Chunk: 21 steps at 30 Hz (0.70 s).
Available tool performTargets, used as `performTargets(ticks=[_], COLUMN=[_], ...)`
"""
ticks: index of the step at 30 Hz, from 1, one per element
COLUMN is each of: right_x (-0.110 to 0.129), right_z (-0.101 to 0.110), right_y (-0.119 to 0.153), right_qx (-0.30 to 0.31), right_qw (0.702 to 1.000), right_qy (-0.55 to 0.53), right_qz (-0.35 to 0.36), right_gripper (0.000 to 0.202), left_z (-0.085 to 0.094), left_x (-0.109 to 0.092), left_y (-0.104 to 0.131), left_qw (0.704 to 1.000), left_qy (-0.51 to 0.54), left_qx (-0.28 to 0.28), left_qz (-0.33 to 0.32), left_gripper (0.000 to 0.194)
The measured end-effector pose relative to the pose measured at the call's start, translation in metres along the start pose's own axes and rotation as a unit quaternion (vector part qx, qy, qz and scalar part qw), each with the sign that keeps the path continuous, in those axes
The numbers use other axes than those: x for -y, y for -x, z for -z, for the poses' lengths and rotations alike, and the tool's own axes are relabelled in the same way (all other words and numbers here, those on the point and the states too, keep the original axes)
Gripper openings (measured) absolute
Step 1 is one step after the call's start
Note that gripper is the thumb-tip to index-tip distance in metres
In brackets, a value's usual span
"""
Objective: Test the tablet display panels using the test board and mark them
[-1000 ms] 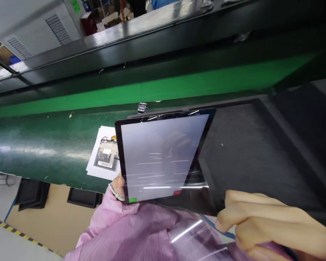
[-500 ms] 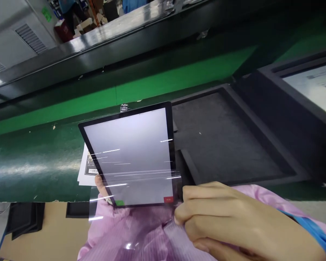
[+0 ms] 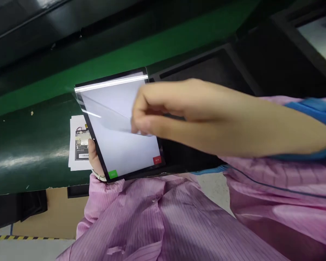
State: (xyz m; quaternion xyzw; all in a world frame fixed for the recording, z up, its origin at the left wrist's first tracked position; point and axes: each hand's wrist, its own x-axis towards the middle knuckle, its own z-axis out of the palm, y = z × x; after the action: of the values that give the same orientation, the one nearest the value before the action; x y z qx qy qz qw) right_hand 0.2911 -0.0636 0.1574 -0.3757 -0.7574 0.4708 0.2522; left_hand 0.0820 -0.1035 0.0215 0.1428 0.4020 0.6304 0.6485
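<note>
A tablet (image 3: 125, 152) with a lit white screen is tilted above the bench, a green box and a red box along its lower edge. My left hand (image 3: 95, 157) grips it from the left side, mostly hidden behind it. Over the screen, my right hand (image 3: 163, 108) is closed in a pinch on a clear film (image 3: 105, 112). The film bends across the upper part of the screen, with a bright reflection along the tablet's top edge.
White printed sheets (image 3: 73, 145) lie on the dark green bench (image 3: 35, 156), left of the tablet. Black trays (image 3: 212, 69) stand at the right, partly behind my right arm. Below the bench are dark trays (image 3: 32, 204).
My right hand has moved up and left over the screen with the film, which has shifted from the tablet's lower part to its upper part. The view has tilted down.
</note>
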Motion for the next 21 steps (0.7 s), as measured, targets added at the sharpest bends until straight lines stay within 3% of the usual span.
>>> performTargets(ticks=[3,7,10,12,17,21], right_x=[0.006,0.007,0.005,0.003,0.001,0.006], right_z=[-0.005,-0.012,-0.015,-0.015,-0.017,-0.014], right_y=[-0.028,-0.059,-0.079,-0.089,-0.091,-0.081], right_qx=[-0.027,-0.007,-0.006,-0.036,-0.092,-0.084], right_qw=[0.994,0.968,0.941,0.917,0.854,0.869], right_qy=[-0.095,-0.242,-0.327,-0.383,-0.502,-0.482], right_qz=[-0.050,-0.059,-0.082,-0.102,-0.104,-0.077], right_gripper=[0.023,0.028,0.035,0.034,0.034,0.034], left_z=[-0.015,-0.028,-0.034,-0.039,-0.038,-0.026], left_x=[0.002,-0.007,-0.012,-0.012,-0.011,-0.013], left_y=[-0.002,0.000,0.002,0.004,0.007,0.004], left_qw=[0.997,0.984,0.986,0.990,0.998,0.998], left_qy=[-0.070,-0.174,-0.162,-0.136,-0.059,-0.051], left_qx=[-0.016,-0.030,-0.025,-0.025,0.013,0.001], left_qz=[-0.030,-0.032,-0.016,-0.007,0.017,0.028], left_gripper=[0.060,0.061,0.056,0.057,0.065,0.064])
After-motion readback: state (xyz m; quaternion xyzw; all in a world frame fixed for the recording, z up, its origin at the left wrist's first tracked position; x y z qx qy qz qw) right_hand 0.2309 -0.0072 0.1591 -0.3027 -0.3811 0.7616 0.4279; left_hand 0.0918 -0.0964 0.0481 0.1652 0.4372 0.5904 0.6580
